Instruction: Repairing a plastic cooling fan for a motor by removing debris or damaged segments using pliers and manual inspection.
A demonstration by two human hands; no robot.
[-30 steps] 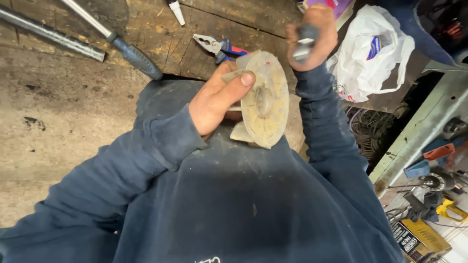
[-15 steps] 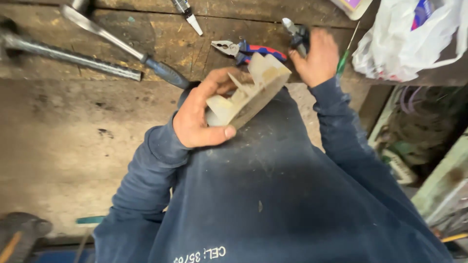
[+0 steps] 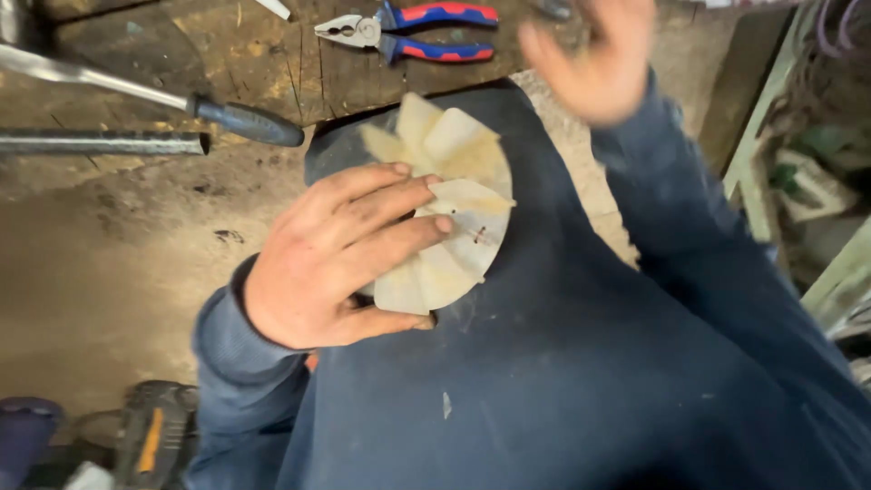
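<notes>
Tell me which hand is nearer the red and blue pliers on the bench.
Right. The right hand hovers, blurred, just beside the pliers, apart from them. The left hand is lower down, holding the pale plastic fan against the lap.

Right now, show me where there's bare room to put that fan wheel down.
Bare floor lies left of the left hand and the fan wheel, below the metal tube. The wooden board above is crowded: screwdriver, pliers.

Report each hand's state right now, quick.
Left hand: closed on the pale plastic fan wheel, pressing it against the lap.
Right hand: raised near the bench edge, motion-blurred; cannot tell if it holds anything.
</notes>
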